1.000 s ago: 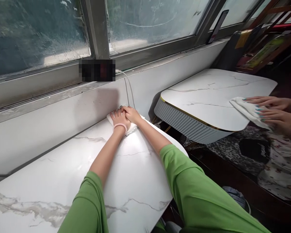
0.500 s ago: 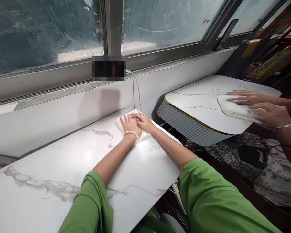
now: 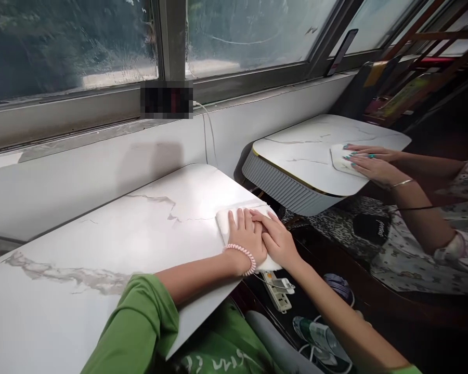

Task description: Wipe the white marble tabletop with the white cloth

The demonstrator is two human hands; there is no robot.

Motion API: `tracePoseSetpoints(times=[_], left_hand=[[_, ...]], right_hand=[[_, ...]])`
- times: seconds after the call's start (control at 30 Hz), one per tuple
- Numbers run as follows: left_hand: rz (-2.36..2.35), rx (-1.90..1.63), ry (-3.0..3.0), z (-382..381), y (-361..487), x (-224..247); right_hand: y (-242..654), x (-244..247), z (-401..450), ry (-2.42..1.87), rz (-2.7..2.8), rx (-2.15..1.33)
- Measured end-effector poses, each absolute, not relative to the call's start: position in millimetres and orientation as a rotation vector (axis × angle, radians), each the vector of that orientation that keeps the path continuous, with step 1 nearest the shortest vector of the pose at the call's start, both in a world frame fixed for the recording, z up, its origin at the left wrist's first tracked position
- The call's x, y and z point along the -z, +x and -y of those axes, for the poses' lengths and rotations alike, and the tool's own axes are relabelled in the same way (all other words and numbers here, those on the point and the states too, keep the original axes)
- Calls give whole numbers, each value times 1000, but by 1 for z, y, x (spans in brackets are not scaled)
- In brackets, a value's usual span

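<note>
A folded white cloth [image 3: 223, 222] lies on the white marble-patterned table [image 3: 101, 234], at its right edge. My left hand [image 3: 245, 241], with a pink coiled band at the wrist, presses flat on it with the fingers spread. Close against it, my right hand [image 3: 278, 240] also rests on the cloth, its fingers stretched out and partly overlapping the left fingers. Neither hand is wrapped round the cloth. Part of the cloth is hidden beneath both hands.
Another person's hands [image 3: 368, 161] press a white cloth [image 3: 339, 156] on a second table [image 3: 296, 150] at the right. Below my table's edge are a power strip [image 3: 276, 293] and a plastic bottle [image 3: 320, 335]. A cable [image 3: 212, 130] hangs from the windowsill.
Both my hands and the cloth have slid from the table's far corner towards me and to the right edge. The other person's hands and cloth have shifted on the second table.
</note>
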State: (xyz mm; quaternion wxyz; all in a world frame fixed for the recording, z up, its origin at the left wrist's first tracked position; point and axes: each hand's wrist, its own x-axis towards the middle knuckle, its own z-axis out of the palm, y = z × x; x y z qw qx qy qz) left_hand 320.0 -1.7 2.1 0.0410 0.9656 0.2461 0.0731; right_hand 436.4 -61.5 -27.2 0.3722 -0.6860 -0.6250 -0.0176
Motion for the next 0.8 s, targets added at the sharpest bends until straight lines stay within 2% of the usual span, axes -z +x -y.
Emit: tracePoseSetpoints(times=[0.43, 0.8], left_hand=[[-796, -240, 2806, -33, 315, 2], [-1195, -243, 2735, -154, 294, 1]], right_hand=[[433, 17, 20, -1898, 1767, -24], [407, 12, -121, -1731, 1806, -120]])
